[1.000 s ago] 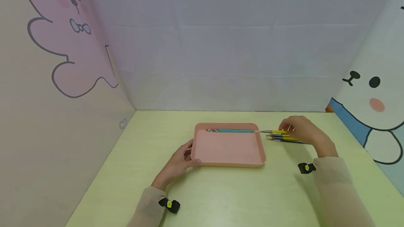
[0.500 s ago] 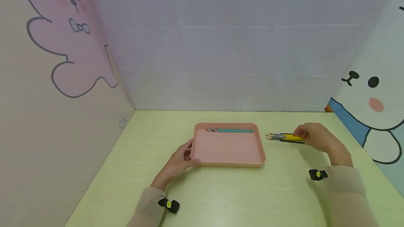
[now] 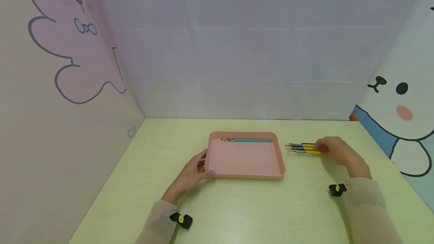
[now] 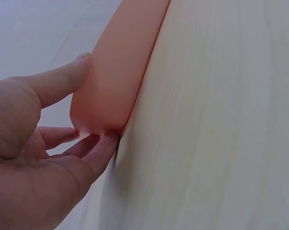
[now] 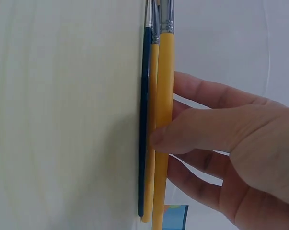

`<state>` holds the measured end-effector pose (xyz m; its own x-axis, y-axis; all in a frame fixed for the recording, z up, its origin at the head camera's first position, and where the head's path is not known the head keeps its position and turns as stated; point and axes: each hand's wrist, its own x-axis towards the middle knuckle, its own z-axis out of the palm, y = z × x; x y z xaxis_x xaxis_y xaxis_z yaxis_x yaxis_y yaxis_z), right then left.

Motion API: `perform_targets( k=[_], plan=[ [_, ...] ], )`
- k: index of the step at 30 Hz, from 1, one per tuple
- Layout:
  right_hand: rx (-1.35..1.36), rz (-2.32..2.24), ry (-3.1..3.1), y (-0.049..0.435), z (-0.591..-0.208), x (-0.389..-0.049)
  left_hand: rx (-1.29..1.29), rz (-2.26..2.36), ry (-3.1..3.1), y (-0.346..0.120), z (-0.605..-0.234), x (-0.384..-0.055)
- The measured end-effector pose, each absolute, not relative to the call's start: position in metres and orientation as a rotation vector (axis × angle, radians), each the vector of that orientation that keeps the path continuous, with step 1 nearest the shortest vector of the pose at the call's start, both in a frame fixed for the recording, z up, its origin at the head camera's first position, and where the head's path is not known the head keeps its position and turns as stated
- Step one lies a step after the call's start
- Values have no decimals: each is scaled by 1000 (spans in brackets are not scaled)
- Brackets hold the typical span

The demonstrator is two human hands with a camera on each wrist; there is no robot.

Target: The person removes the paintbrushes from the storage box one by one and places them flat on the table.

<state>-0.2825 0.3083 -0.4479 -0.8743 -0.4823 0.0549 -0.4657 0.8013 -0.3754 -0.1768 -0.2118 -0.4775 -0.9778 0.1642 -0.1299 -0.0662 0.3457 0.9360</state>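
Observation:
My left hand (image 3: 190,174) grips the pink tray (image 3: 244,161) at its near left corner. In the left wrist view the thumb presses the tray's side (image 4: 120,67) while the fingertips touch its lower edge. Two teal-handled paintbrushes (image 3: 252,140) appear to lie side by side along the tray's far side. To the right of the tray, my right hand (image 3: 335,151) pinches a thick yellow paintbrush (image 5: 165,72) by its handle. Beside that brush, in the right wrist view, are a thinner yellow paintbrush (image 5: 149,177) and a dark blue paintbrush (image 5: 144,96). The hand hides some handle ends in the head view.
A pale wood-grain table (image 3: 251,210) carries everything. A light cloth wall (image 3: 237,67) stands behind it, with cartoon-printed panels on the left (image 3: 91,63) and right (image 3: 403,112).
My right hand has carried the yellow paintbrush from near the tray rightward, then down to the near side of the brush group. The left hand and tray stay in place.

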Motion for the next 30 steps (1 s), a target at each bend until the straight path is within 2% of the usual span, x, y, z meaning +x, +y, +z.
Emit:
perform_targets(
  k=[30],
  plan=[
    [-673, -572, 2960, 304, -453, -288, 92, 1690, 2396, -213, -478, -177]
  ],
)
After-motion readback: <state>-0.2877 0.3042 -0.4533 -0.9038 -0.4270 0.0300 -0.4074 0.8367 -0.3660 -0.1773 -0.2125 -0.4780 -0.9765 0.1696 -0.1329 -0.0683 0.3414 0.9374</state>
